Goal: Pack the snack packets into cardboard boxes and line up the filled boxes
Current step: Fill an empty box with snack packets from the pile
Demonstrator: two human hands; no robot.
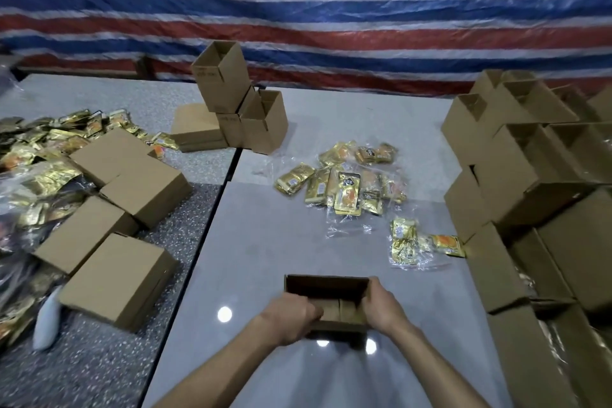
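Head view: an open cardboard box sits on the near tabletop, held at both ends. The left hand has its fingers curled over the left wall, and the right hand has its fingers clasping the right wall. Only bottom flaps seem to show inside, though shadow obscures the interior. Snack packets lie loose beyond it, with closed boxes to the left and open boxes stacked to the right.

Gold snack packets, brown cardboard boxes, red-white-blue striped tarp, grey table.
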